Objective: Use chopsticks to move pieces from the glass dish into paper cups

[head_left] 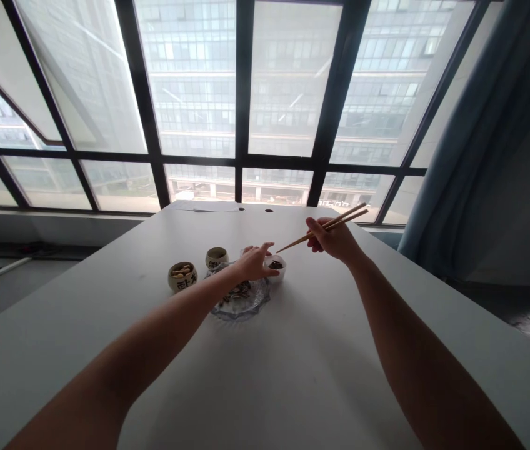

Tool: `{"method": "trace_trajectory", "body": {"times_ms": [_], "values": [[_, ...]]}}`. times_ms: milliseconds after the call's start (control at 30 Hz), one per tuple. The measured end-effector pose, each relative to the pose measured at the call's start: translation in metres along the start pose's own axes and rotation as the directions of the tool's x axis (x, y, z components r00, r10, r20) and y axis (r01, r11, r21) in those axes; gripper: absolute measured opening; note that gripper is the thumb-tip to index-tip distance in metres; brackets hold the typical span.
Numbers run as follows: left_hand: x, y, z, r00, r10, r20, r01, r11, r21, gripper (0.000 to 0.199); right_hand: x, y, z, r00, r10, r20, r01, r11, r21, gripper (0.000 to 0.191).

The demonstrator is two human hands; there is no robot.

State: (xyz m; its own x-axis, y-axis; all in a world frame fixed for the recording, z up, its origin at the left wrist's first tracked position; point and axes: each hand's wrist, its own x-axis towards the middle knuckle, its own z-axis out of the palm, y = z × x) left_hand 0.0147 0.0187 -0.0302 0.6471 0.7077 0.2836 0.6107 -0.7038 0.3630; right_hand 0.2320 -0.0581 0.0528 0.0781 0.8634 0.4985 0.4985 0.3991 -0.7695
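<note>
My right hand [333, 239] is closed around a pair of wooden chopsticks [300, 240], whose tips point down and left, just above a small white cup [278, 275]. Dark bits lie inside that cup. My left hand [254, 262] grips the cup at its left side, thumb on the near side and fingers at the far rim, one finger sticking out. Under my left wrist, a clear glass plate [262, 302] with a scalloped edge holds dark and pale pieces, perhaps shells; my forearm hides part of it.
Left of the plate stand two small ceramic pots with dark lettering: a nearer pot [177, 282] of peanut-like pieces and a farther pot [215, 259]. Papers [204, 205] lie at the white table's [265, 375] far edge, near two dark round spots. Windows stand beyond; a blue curtain [443, 187] hangs right.
</note>
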Motion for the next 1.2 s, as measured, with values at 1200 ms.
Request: {"method": "trace_trajectory", "body": {"times_ms": [1200], "values": [[-0.180,-0.127,-0.050,0.858,-0.430,-0.281,0.328,0.879,-0.346,0.087,-0.045,-0.013,0.105,0.949,-0.144,0.282,0.163,0.986,-0.046,0.058]]}}
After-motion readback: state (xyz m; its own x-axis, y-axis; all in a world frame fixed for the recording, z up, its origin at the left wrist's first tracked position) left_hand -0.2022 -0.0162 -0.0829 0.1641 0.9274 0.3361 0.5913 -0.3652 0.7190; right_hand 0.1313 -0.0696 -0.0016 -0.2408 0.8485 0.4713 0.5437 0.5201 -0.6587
